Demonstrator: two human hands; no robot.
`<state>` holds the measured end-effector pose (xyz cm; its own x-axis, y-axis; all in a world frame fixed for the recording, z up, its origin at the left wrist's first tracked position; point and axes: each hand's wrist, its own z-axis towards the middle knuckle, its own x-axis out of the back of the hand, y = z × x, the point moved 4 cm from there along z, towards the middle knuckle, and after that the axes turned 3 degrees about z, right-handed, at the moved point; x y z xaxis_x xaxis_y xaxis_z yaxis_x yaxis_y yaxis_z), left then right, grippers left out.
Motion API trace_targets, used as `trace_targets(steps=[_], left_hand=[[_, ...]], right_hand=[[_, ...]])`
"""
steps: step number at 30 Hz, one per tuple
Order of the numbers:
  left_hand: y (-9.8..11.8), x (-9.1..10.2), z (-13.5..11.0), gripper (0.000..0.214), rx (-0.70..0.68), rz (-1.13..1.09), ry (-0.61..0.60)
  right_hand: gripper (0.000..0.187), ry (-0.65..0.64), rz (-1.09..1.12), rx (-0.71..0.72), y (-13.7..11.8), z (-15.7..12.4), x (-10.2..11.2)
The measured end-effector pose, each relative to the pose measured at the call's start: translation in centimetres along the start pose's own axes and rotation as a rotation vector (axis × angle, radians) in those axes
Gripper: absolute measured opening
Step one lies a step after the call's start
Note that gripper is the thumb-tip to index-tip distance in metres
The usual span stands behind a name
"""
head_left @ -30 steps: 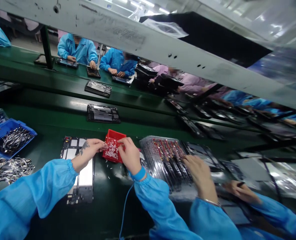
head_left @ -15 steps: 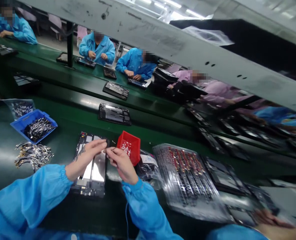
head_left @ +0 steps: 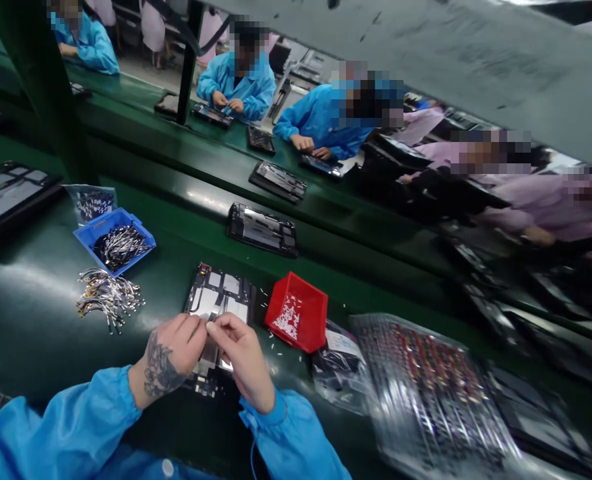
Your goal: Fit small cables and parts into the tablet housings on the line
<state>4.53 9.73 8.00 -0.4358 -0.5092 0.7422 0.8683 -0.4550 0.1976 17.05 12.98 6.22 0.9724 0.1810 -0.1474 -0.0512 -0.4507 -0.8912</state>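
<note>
An opened tablet body [head_left: 203, 298], dark with pale panels inside, lies on the green bench in front of me. My left hand [head_left: 173, 353] is over its left half, fingers curled and thumb side turned inward. My right hand [head_left: 243, 357] meets it over the middle of the tablet, with thumb and index finger pinched together. The fingertips of both hands almost touch. Whatever they hold is too small or too hidden to make out.
Left are a blue bin [head_left: 139, 260] of short cables, a loose cable pile [head_left: 109, 297] and a plastic bag [head_left: 93, 200]. Right are a red bin [head_left: 313, 317] of small white pieces, a bagged bundle [head_left: 343, 363] and clear trays [head_left: 426, 393]. Another tablet [head_left: 262, 229] lies beyond. Co-workers sit opposite.
My hands have come lower over the tablet and closer together. The left hand's stretched fingers have curled in. The camera has turned left, shifting the scene rightward.
</note>
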Motion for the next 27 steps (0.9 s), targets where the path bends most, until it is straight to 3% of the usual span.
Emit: trace_targets(steps=[8,13,16,19,22,24,27], left_hand=[[-0.9,-0.2,0.0,0.023,-0.154,0.113,0.041],[-1.7,-0.6,0.3,0.025,-0.104,0.031,-0.032],[-3.6,-1.4,0.1,0.029,0.136,-0.202,-0.188],[-6.5,-3.0,-1.0,0.033,0.586,-0.535,-0.327],[-7.9,-5.1,-2.4,0.03,0.977,-0.812,-0.526],[-8.0,-6.0,-2.9,0.028,1.082,-0.884,-0.654],[-7.6,-6.5,-3.1,0.025,1.156,-0.946,-0.766]], right_hand=[[0.044,-0.035,-0.166,-0.004,0.5,1.3,0.1],[0.042,-0.042,-0.065,-0.106,0.7,2.1,0.2],[0.041,0.0,-0.047,-0.109,0.5,3.0,0.7],[0.04,0.013,-0.162,-0.108,0.6,4.2,1.3],[0.037,-0.099,-0.299,-0.184,1.4,5.3,1.1],[0.034,-0.158,-0.372,-0.213,1.8,5.9,0.8],[0.027,-0.155,-0.515,-0.145,1.6,6.5,0.7]])
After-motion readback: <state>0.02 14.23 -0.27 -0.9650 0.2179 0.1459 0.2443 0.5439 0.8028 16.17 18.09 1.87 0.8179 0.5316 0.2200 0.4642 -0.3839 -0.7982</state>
